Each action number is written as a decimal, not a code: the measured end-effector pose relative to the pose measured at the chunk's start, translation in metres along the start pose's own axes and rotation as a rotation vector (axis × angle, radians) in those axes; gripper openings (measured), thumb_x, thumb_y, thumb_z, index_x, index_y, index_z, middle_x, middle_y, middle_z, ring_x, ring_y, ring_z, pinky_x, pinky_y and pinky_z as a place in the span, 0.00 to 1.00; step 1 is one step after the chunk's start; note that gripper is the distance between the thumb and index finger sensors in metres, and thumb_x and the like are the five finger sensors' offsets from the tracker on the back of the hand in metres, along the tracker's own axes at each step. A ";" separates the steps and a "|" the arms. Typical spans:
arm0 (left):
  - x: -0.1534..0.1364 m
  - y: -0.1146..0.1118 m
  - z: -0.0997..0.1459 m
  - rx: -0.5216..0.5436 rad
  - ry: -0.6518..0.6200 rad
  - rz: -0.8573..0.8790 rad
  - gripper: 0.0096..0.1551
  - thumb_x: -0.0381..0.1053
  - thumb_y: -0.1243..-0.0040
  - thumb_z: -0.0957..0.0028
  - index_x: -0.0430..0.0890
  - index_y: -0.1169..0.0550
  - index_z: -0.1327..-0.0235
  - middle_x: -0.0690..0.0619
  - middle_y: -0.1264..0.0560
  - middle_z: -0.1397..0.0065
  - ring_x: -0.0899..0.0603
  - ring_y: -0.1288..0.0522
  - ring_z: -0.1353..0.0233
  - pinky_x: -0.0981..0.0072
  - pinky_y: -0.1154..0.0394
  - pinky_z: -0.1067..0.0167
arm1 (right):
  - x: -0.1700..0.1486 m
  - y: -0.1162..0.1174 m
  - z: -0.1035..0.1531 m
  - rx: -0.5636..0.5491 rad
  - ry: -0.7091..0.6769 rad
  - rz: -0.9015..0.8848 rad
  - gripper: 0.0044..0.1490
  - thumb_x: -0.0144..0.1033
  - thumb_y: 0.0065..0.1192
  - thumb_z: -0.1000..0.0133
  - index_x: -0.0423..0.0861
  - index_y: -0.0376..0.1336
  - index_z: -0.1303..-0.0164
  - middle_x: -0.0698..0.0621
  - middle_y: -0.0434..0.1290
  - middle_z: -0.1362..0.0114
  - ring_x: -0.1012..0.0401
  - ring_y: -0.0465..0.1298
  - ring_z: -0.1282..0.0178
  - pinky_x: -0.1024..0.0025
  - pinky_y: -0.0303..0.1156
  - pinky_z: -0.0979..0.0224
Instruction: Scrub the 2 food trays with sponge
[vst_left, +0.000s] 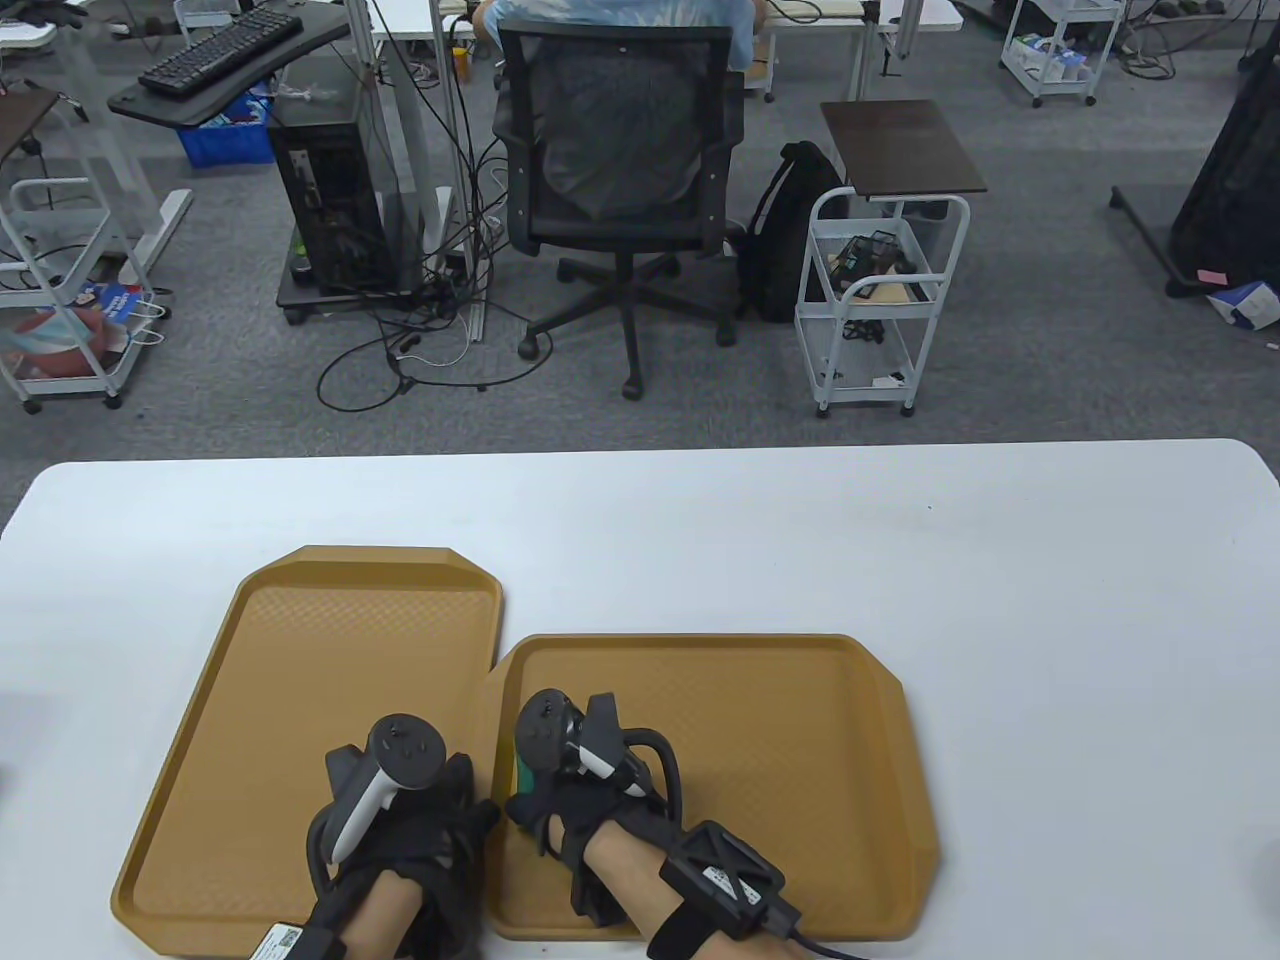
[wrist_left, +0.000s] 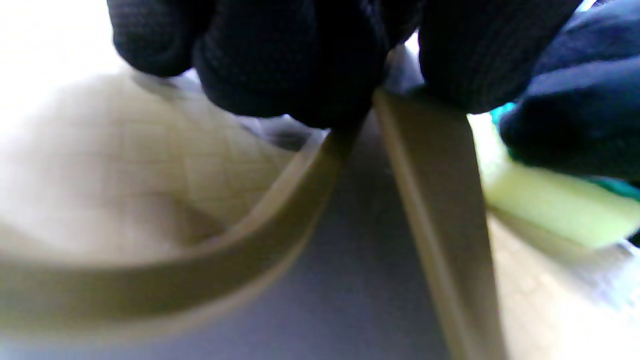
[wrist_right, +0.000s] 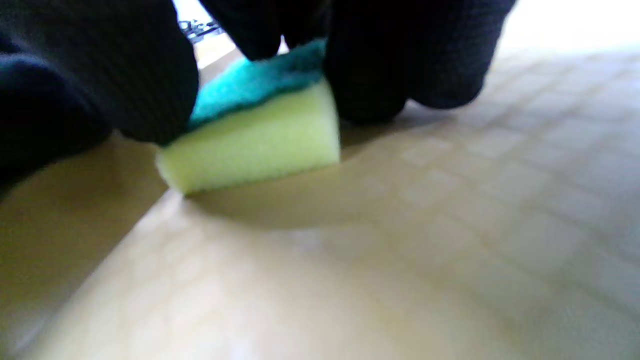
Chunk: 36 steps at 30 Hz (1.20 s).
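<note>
Evenly bright from overhead in the table view, sharp, bowed at the edges. Blurred and overexposed in both wrist views; soft shadow under the sponge (wrist_right: 255, 135) on the tray (wrist_right: 450, 200).

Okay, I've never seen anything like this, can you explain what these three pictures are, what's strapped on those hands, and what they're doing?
These are a person's two hands in black sensor gloves, each with a tracker strapped on its back. One camera looks down at the white table; two more sit on the wrists, so their pictures are close and blurry. Two brown food trays lie side by side. The right hand grips a yellow-and-green sponge, pressing it onto the right tray near its left edge. The left hand rests at the left tray, its fingers on the rims where the trays meet.
</note>
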<state>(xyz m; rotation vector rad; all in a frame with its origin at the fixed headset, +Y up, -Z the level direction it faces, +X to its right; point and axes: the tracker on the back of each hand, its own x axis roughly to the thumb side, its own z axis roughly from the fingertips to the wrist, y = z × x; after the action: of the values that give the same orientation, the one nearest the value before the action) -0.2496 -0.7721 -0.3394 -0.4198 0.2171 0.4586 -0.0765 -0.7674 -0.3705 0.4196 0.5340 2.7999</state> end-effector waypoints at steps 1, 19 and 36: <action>0.000 0.000 0.000 0.000 0.000 -0.001 0.42 0.62 0.34 0.54 0.52 0.31 0.25 0.49 0.17 0.54 0.42 0.19 0.57 0.46 0.25 0.45 | 0.000 0.000 0.001 -0.002 -0.003 0.021 0.53 0.53 0.73 0.49 0.46 0.51 0.19 0.41 0.50 0.16 0.46 0.72 0.39 0.50 0.74 0.36; 0.001 0.000 0.001 0.004 -0.001 -0.013 0.43 0.62 0.34 0.54 0.51 0.31 0.24 0.48 0.17 0.54 0.42 0.19 0.57 0.46 0.25 0.45 | -0.112 -0.029 0.055 0.031 0.167 0.132 0.53 0.50 0.74 0.49 0.47 0.50 0.19 0.42 0.49 0.15 0.42 0.71 0.33 0.46 0.73 0.34; 0.003 -0.002 0.002 0.013 0.002 -0.036 0.43 0.62 0.35 0.54 0.51 0.32 0.24 0.49 0.18 0.54 0.42 0.19 0.56 0.46 0.25 0.45 | -0.190 -0.039 0.095 -0.007 0.376 0.447 0.50 0.43 0.73 0.48 0.48 0.50 0.19 0.43 0.50 0.14 0.40 0.69 0.27 0.40 0.68 0.28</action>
<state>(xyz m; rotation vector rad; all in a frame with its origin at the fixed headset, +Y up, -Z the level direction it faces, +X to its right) -0.2455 -0.7715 -0.3377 -0.4107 0.2144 0.4210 0.1379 -0.7603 -0.3454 -0.0003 0.5623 3.3384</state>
